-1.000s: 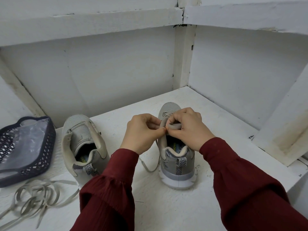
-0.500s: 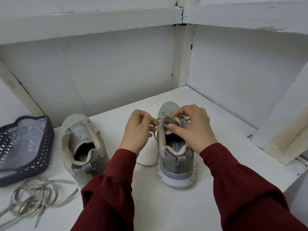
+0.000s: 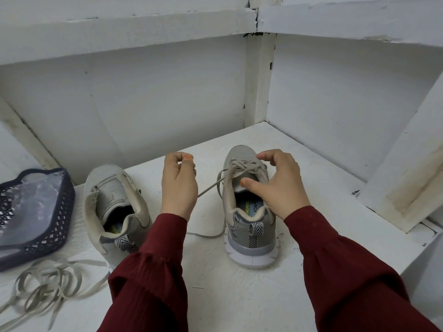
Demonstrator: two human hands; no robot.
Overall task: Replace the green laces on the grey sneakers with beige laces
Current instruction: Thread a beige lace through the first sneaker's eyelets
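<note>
Right hand [image 3: 282, 185], centre-right: fingers spread over laced sneaker [image 3: 249, 243], thumb on tongue. Left hand [image 3: 178, 185], centre: fingers curled on taut lace [image 3: 208, 189]. Loose laces [image 3: 48, 281] lower left.

Long dark red sleeves of thin crinkled fabric — left sleeve [image 3: 148, 283], right sleeve [image 3: 347, 279] — puff above gathered cuffs [image 3: 171, 224]. Orange-painted nails [image 3: 243, 182] show on the left hand [image 3: 178, 188] and right hand [image 3: 281, 188].

I read soft, even, dim light; faint shadows hug the right shoe [image 3: 249, 238]. Wide-angle distortion bows the top beam [image 3: 119, 32] near the edges; focus is sharp.
</note>
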